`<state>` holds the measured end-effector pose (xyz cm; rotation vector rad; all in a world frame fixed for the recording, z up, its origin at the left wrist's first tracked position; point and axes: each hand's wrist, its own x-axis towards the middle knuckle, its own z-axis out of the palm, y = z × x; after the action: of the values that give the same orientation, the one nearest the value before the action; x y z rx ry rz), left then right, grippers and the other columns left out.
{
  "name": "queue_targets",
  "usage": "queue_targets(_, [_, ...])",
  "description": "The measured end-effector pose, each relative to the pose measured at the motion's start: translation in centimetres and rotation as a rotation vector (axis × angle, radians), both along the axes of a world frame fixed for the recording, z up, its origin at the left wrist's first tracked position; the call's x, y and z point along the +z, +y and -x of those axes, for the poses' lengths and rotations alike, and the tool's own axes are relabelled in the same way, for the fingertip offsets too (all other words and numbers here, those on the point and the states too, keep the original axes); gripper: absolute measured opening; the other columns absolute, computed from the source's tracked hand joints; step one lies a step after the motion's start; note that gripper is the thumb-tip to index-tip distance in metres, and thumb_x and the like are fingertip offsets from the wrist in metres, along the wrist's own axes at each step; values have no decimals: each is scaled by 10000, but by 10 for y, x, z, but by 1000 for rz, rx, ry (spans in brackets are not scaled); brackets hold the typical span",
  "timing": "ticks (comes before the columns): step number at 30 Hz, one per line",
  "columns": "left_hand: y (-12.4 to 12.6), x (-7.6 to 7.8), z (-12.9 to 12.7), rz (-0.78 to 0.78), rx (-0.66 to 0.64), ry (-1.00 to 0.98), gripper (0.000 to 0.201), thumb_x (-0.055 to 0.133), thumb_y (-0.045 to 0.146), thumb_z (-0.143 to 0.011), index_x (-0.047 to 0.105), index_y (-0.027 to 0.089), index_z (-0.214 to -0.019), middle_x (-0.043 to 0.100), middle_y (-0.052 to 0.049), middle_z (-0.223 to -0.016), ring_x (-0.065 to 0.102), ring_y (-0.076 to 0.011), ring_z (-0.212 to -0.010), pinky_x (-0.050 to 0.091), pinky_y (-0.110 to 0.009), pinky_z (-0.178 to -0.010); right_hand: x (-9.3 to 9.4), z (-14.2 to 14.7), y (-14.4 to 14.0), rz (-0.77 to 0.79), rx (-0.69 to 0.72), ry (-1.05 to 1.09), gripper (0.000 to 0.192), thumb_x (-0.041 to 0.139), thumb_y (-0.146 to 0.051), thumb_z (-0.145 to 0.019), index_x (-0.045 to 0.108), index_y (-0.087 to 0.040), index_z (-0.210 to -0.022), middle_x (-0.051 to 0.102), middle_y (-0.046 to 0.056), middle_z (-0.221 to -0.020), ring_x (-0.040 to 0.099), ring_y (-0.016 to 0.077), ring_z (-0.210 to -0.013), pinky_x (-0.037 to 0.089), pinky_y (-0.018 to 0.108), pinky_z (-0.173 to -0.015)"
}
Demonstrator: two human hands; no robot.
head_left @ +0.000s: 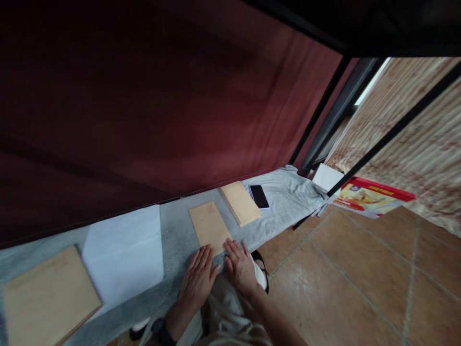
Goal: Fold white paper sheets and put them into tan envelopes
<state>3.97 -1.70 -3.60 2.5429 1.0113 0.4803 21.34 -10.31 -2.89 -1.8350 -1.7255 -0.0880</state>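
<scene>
Nearest, both hands lie flat and empty, palms down, side by side on the front edge of the grey-covered surface (pixel 173 240). The left hand (pixel 197 281) has its fingers spread; the right hand (pixel 240 266) sits just beside it at 3 o'clock. Their fingertips touch, or nearly touch, the near edge of a tan envelope (pixel 209 226) lying at 12 o'clock from them. Farther off at 1 o'clock lies a stack of tan envelopes (pixel 240 203), with a dark phone (pixel 259 196) just beside it. A white sheet (pixel 124 250) lies at 9 o'clock.
</scene>
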Motion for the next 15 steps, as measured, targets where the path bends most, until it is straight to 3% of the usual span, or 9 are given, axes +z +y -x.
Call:
queue_targets(4, [41, 2, -14, -35, 47, -9, 637, 391, 478, -1007, 472, 102, -1516, 437, -190, -1592, 378, -310, -1505, 283, -489, -1252, 2, 0, 0, -10, -7, 8, 434, 432, -213, -1044, 541, -209, -1464, 608, 89, -1465, 547, 213, -1368, 312, 503, -1225])
queue_targets(10, [106, 5, -42, -163, 79, 97, 671, 361, 488, -1010, 450, 61, -1520, 418, -226, -1595, 343, -334, -1519, 242, -517, -1248, 4, 2, 1, -8, -22, 30, 441, 428, -182, -1031, 548, -213, -1455, 602, 83, -1472, 544, 215, -1372, 306, 517, -1232])
queue_targets(15, [142, 12, -64, -195, 110, 214, 634, 340, 450, -1018, 430, 112, -1547, 430, -173, -1604, 334, -324, -1518, 231, -518, -1237, 4, 2, 1, -5, -19, 53, 453, 439, -188, -1029, 530, -216, -1472, 600, 84, -1473, 548, 225, -1370, 310, 535, -1231])
